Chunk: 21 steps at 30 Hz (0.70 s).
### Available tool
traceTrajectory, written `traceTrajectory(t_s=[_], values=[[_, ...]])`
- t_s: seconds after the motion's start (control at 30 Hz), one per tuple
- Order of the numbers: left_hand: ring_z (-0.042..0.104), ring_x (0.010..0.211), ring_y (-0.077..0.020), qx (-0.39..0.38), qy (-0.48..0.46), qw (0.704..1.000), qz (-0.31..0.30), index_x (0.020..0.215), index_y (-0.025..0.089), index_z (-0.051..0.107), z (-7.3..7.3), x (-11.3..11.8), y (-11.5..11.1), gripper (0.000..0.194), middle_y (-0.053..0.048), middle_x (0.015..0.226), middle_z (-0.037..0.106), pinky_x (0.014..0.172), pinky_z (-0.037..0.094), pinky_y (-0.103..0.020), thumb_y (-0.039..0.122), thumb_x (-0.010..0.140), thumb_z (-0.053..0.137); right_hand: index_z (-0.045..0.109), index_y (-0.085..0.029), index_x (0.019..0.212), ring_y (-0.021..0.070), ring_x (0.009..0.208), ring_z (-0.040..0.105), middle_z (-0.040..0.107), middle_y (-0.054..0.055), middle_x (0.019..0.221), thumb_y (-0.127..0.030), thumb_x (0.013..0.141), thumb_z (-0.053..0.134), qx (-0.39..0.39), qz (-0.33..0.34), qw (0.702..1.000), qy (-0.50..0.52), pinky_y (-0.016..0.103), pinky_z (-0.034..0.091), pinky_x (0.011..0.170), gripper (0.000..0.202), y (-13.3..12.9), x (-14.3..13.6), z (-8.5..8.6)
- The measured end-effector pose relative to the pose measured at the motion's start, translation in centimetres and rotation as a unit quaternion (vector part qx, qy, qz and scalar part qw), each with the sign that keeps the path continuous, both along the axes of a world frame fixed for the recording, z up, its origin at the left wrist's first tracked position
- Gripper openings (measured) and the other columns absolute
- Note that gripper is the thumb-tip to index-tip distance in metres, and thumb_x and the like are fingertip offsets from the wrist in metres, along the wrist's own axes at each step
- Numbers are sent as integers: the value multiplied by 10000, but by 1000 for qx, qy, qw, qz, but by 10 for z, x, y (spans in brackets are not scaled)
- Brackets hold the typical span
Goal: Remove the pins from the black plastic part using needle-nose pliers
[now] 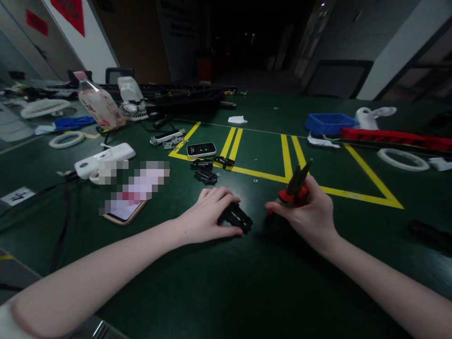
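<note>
My left hand (215, 214) rests on the green table with its fingers and thumb closed around a black plastic part (239, 217). To its right, my right hand (312, 212) grips red-handled pliers (298, 181), their metal jaws pointing up and away from me. The pliers are apart from the black part. Beyond my left hand lie several similar black parts (205, 176) close together. Two small pale rings (255, 181) lie on the table past my hands.
A phone (129, 202) and a white power strip (106, 160) lie on the left. Further back are a black device with green lights (201, 149), a tilted bottle (99, 101) and a blue tray (330, 123). Yellow tape (261, 173) marks the table. Another black object (431, 234) is at right.
</note>
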<state>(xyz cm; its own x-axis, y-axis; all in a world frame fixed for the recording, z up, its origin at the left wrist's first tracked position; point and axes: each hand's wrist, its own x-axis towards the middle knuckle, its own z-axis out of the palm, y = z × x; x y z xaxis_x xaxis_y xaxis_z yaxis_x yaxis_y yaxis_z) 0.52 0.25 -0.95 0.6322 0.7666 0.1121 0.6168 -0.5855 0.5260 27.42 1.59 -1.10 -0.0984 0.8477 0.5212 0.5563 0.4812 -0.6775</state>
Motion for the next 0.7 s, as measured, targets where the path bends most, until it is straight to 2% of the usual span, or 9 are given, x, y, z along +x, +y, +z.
traceTrajectory(t_s=[0.1,0.23,0.37,0.43,0.57,0.7], values=[[528,1332,-360,9,10,1000,3,1444,166,567,-1,-1,2,683,-143,1425,569,1155,384,-600,585,927,720,617,-263,945,234,731,687,710,26,846,-663,783,808,-3,13,1000,-16,390,582,625,473,-13,11,5],[521,1323,-368,16,20,1000,-2,1501,146,547,1,-2,1,720,-166,1459,550,1110,449,-575,610,962,659,698,-267,1098,287,937,748,767,73,1042,-522,929,696,-26,37,998,-48,483,642,784,306,-41,24,10],[523,1322,-348,33,25,999,-26,1518,150,547,2,-3,0,687,-165,1464,547,1099,471,-539,589,996,621,734,-275,988,318,1111,742,749,72,1041,-488,968,636,-54,58,994,-69,515,645,907,236,-63,25,11],[531,1308,-335,47,26,998,-39,1503,160,568,0,-3,0,650,-158,1434,567,1106,463,-527,569,1001,625,747,-277,987,313,1118,741,728,75,1040,-505,977,619,-66,61,993,-82,498,649,908,261,-67,22,9],[559,1242,-332,71,19,996,-47,1467,168,600,-2,-2,1,666,-153,1372,603,1058,480,-518,603,966,664,742,-288,1162,299,1058,731,691,109,1225,-533,991,582,-56,28,991,-118,524,646,881,339,-67,21,2],[548,1264,-349,100,-27,994,-43,1463,143,583,1,-2,-2,726,-171,1389,601,1061,462,-523,607,923,723,697,-310,1260,365,1304,645,697,103,1364,-491,997,571,-28,14,986,-166,631,581,1017,343,-68,25,-5]])
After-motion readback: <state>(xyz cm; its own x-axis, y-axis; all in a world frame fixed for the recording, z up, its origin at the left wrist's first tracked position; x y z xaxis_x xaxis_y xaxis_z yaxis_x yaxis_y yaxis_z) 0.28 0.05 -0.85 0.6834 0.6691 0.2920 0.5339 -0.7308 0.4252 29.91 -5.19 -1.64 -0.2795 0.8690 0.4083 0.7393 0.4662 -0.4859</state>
